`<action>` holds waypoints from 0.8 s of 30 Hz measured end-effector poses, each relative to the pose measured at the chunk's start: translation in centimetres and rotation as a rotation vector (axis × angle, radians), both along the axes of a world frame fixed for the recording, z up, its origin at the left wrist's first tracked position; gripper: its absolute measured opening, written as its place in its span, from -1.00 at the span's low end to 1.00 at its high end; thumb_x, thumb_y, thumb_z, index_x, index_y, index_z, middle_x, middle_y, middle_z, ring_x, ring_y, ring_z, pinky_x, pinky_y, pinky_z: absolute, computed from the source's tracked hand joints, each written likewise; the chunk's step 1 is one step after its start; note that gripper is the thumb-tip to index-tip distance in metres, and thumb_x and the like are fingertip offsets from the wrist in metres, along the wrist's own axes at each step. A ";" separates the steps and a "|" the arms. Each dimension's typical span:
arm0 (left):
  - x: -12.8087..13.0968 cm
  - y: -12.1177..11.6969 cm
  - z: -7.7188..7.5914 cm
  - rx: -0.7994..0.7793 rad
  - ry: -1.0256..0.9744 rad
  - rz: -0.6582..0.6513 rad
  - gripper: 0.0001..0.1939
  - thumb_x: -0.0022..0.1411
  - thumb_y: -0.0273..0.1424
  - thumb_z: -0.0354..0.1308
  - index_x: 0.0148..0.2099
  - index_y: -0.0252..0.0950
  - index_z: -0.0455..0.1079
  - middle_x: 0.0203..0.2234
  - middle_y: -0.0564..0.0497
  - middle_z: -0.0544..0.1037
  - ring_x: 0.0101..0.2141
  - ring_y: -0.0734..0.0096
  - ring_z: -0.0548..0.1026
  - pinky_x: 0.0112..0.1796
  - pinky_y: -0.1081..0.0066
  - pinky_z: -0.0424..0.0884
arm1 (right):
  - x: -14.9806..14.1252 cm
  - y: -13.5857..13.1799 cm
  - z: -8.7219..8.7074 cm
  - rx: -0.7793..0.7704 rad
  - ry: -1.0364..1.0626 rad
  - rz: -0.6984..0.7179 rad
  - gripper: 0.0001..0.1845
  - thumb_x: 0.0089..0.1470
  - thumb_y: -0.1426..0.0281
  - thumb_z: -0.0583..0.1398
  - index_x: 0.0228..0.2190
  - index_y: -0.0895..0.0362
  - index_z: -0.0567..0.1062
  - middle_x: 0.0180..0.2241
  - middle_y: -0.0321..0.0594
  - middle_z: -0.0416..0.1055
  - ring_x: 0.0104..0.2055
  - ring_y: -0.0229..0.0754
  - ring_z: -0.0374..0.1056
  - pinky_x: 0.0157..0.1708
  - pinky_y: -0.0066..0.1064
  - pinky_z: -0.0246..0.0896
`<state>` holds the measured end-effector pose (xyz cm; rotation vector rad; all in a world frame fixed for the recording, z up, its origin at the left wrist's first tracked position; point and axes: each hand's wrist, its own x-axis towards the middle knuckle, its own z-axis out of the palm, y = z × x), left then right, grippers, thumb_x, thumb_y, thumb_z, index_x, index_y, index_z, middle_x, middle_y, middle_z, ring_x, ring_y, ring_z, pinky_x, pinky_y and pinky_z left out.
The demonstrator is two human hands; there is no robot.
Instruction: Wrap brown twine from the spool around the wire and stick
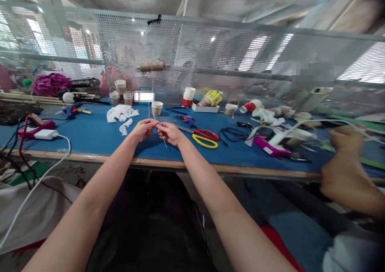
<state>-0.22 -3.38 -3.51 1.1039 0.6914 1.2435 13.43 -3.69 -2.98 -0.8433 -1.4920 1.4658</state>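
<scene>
My left hand (144, 130) and my right hand (169, 133) meet above the blue table, fingertips pinched close together. Between them runs a thin strand of twine (164, 139), its loose end hanging below my right fingers. Just behind the hands stands a small paper cup (157, 108) with a brown wrap and pale rim. Twine also rises behind my left hand toward a spool of brown twine (152, 66) mounted at the mesh panel. To the right of my right hand lie scissors (205, 139) with red and yellow handles.
White crumpled tissue (121, 113) and several wrapped cups (120, 86) lie back left. A blue glue gun (187, 120) rests behind the scissors. Stacked red-and-white cups (188, 97) stand farther back. Purple power strips (270, 147) with cables lie both sides. A co-worker's arm (349, 164) reaches in at right.
</scene>
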 end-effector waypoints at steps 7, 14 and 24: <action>0.2 0.2 -0.5 -0.001 0.049 0.114 -0.78 -0.14 -0.41 0.29 -0.54 -0.39 0.29 -0.86 0.24 0.12 -0.81 0.75 0.04 -0.73 0.59 -0.13 | -0.5 0.9 -1.2 0.083 0.012 -0.147 -0.75 -0.27 0.33 0.28 -0.61 0.17 0.31 -0.76 -0.47 0.16 -0.73 -0.46 0.00 -0.73 -0.55 -0.16; 0.2 0.0 -0.2 0.018 0.039 0.089 -0.78 -0.11 -0.40 0.28 -0.54 -0.40 0.29 -0.85 0.24 0.11 -0.79 0.76 0.03 -0.72 0.60 -0.10 | -0.2 0.4 -0.6 0.040 0.024 -0.068 -0.74 -0.26 0.28 0.26 -0.58 0.19 0.33 -0.70 -0.41 0.21 -0.69 -0.44 0.06 -0.71 -0.55 -0.08; 0.2 -0.1 0.0 0.036 0.030 0.055 -0.80 -0.11 -0.41 0.27 -0.44 -0.44 0.37 -0.83 0.24 0.09 -0.77 0.75 0.02 -0.71 0.59 -0.09 | -0.3 0.8 -0.9 0.104 -0.003 -0.142 -0.74 -0.25 0.29 0.26 -0.58 0.17 0.30 -0.69 -0.43 0.21 -0.70 -0.45 0.06 -0.72 -0.56 -0.10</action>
